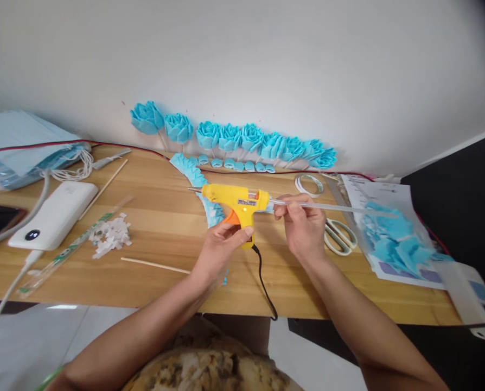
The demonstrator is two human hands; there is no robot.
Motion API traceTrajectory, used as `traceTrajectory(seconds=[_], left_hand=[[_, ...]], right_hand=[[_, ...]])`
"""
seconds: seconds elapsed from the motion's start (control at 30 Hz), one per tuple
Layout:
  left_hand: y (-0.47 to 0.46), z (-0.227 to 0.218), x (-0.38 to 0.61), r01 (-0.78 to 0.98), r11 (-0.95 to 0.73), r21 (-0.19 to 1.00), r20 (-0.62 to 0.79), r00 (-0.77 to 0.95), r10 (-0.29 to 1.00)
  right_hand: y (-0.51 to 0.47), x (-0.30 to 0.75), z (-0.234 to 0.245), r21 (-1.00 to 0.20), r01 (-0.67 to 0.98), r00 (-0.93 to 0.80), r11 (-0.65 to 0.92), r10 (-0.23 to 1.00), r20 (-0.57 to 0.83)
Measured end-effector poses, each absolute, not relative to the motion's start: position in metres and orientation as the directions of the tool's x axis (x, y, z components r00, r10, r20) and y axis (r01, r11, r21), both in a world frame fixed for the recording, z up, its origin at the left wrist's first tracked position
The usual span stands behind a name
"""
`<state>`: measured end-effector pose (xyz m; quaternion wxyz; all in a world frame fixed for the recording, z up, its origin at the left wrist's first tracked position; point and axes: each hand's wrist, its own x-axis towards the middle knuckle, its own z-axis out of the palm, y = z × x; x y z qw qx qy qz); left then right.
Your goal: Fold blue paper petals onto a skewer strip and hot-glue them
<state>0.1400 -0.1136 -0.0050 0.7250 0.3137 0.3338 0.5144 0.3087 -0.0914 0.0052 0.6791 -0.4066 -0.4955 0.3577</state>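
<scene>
My left hand [226, 243] is wrapped round the handle of a yellow glue gun [226, 195], whose nozzle points left. In my right hand [303, 225] a long translucent glue stick [340, 207] is pinched, its front end at the back of the gun. An orange trigger [231, 218] shows above my left fingers. Behind the gun runs a strip of blue petals [193, 172], partly hidden by it. A black cord [262, 277] hangs from the handle towards the table's front edge.
Blue flowers [229, 137] on sticks lean along the wall. Scissors [340, 237], a tape roll [308, 185] and a pile of blue pieces [401, 247] lie right. A white power bank [54, 214], paper bits [111, 235] and a thin stick [155, 265] lie left.
</scene>
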Motion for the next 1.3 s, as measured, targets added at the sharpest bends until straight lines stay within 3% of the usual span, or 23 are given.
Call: traceTrajectory(seconds=[0.3, 0.43, 0.6, 0.77, 1.3], left_hand=[[-0.1149, -0.0038, 0.1397, -0.491, 0.262, 0.831, -0.148, 0.260, 0.954], [-0.1146, -0.0049, 0.1400, -0.507, 0.265, 0.820, -0.150, 0.257, 0.955], [-0.1143, -0.0064, 0.1406, -0.556, 0.241, 0.796, -0.132, 0.229, 0.964], [-0.1150, -0.0056, 0.1404, -0.568, 0.245, 0.786, -0.136, 0.229, 0.964], [-0.1195, -0.0075, 0.1391, -0.526, 0.243, 0.815, -0.045, 0.360, 0.932]], right_hand=[[-0.0888, 0.3079, 0.0047, -0.888, -0.067, 0.241, 0.455, 0.871, 0.428], [-0.0890, 0.3080, 0.0055, -0.911, -0.052, 0.228, 0.410, 0.893, 0.388], [-0.0883, 0.3088, 0.0058, -0.921, -0.175, 0.179, 0.349, 0.931, 0.318], [-0.0895, 0.3078, 0.0087, -0.924, -0.180, 0.240, 0.338, 0.926, 0.292], [-0.0963, 0.3102, 0.0129, -0.798, -0.099, 0.172, 0.595, 0.800, 0.575]])
